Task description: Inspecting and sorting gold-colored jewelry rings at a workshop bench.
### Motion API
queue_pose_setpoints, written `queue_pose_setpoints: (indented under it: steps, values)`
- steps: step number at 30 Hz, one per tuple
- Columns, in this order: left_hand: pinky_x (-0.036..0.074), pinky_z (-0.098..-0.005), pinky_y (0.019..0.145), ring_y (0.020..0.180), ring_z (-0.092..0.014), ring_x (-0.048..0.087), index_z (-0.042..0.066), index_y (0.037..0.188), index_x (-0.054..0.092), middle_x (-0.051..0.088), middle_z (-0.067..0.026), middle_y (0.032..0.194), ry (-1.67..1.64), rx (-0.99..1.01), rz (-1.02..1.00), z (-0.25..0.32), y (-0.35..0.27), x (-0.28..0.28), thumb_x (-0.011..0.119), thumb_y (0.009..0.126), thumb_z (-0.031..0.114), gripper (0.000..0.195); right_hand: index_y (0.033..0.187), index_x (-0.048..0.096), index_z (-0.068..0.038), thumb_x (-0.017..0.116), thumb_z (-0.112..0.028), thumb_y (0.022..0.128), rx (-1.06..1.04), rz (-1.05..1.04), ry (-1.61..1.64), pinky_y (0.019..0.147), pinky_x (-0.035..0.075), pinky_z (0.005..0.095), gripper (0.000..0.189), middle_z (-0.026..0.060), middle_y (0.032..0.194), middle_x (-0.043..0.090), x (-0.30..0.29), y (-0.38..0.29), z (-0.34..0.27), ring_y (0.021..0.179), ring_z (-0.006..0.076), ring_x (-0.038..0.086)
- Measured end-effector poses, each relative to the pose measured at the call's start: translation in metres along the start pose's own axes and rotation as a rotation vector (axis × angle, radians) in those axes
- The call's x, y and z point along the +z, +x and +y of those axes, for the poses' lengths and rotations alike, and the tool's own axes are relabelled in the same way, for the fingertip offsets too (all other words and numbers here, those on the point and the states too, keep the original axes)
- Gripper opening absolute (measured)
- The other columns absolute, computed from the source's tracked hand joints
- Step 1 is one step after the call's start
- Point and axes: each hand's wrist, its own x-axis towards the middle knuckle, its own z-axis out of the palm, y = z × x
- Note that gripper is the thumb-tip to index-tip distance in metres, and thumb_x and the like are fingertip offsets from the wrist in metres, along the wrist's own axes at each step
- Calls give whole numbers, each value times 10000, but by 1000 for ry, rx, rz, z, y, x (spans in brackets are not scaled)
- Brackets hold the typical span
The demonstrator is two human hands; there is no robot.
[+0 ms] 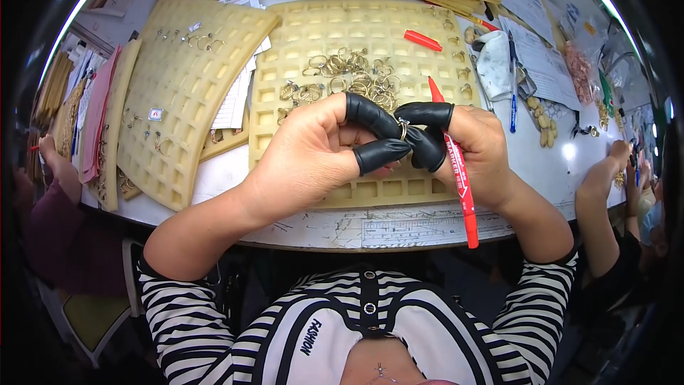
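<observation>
Black finger cots cover the thumb and forefinger of my left hand (pixel 315 144) and of my right hand (pixel 475 144). Between these covered fingertips both hands hold a ring (pixel 404 127) with a stone setting. A red marker pen (pixel 460 182) is also held in my right hand, its uncapped tip pointing away from me. Just beyond my fingers, a heap of rings (pixel 363 77) lies on a yellowish pocketed tray (pixel 368 189). The loose red pen cap (pixel 423 40) rests on that same tray. Several rings (pixel 464 72) stand in pockets along its right side.
More pocketed trays (pixel 187 91) with a few rings lean at the left. Papers (pixel 539 64), a white cloth (pixel 492 64), and a blue pen (pixel 513 101) lie at the right. A ruler (pixel 406 231) lies along the table's front edge. Other people's arms (pixel 598 198) show at both sides.
</observation>
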Motion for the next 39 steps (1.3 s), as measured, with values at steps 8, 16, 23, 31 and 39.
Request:
queue_pose_setpoints:
  steps: [8,16,23,31,39]
  values:
    - [564,-331,745,823,-216,654,-47,1000,514,628,-154,910,-77,4,13,1,-2,0,602,860,19,177,907,618,16,638,54,612,5,8,-42,479,449,315,298,141,655,595,-1,-1,-1,529,251,583]
    - [552,-319,745,810,-207,655,-32,1041,527,639,-155,908,-87,32,22,-1,-1,-2,599,871,48,202,888,633,-30,701,-46,636,-107,27,-202,447,401,317,262,75,549,545,-3,-2,6,456,227,540]
    - [548,-320,755,819,-209,650,-34,1054,528,635,-151,928,-73,40,25,-1,1,-1,602,867,40,215,874,628,-28,697,-42,613,-110,10,-213,444,401,320,270,71,542,537,-5,-2,5,457,229,534]
    - [550,-329,773,843,-208,647,-35,1065,522,632,-146,947,-58,65,23,-2,0,-1,596,864,20,221,847,626,-33,708,-61,628,-115,17,-228,429,398,322,235,69,536,528,-4,-2,4,448,227,526]
    - [544,-317,769,826,-200,651,-29,1036,534,641,-143,930,-24,11,19,2,0,-1,605,865,38,197,874,637,-28,653,-32,521,-86,-8,-247,432,377,338,353,72,510,495,-8,-2,1,435,248,496]
